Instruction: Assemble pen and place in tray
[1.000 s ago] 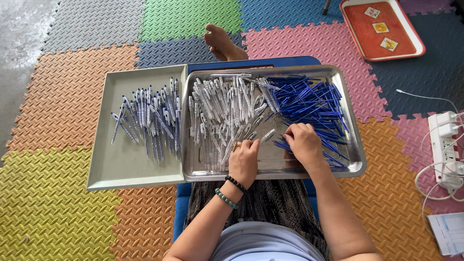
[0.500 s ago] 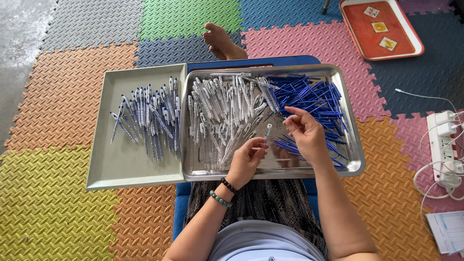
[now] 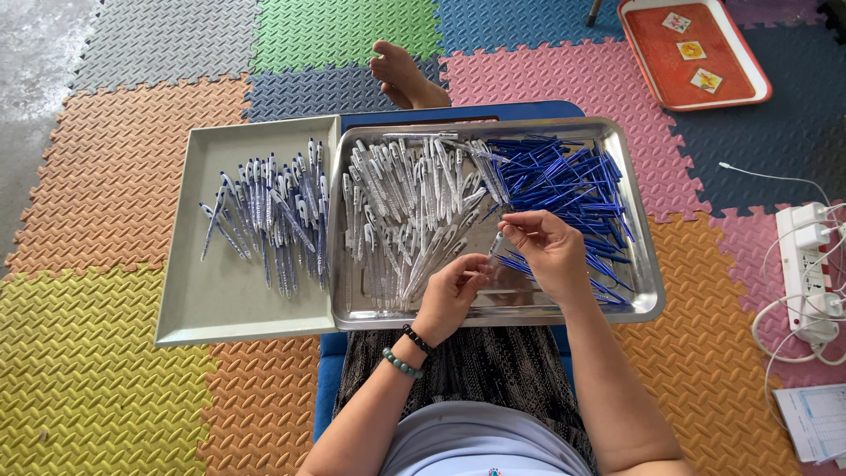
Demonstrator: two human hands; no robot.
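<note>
A shiny metal tray (image 3: 643, 304) on my lap carries a heap of clear pen barrels (image 3: 405, 211) on its left and a heap of blue pen refills (image 3: 564, 181) on its right. Over the tray's near middle my left hand (image 3: 451, 295) and my right hand (image 3: 551, 251) meet on one clear pen barrel (image 3: 496, 247), each pinching an end. A grey tray (image 3: 233, 304) on the left bears several assembled pens (image 3: 273, 220) with blue and clear parts.
Coloured foam mats cover the floor. My bare foot (image 3: 404, 75) pokes out beyond the trays. An orange tray (image 3: 696, 53) with small cards lies at the top right. A white power strip (image 3: 806, 273) with cables and a paper sheet (image 3: 820, 421) sit at the right.
Both hands have lifted off the tray bottom and come together, now holding a clear barrel between them; a second ago they were down among the parts.
</note>
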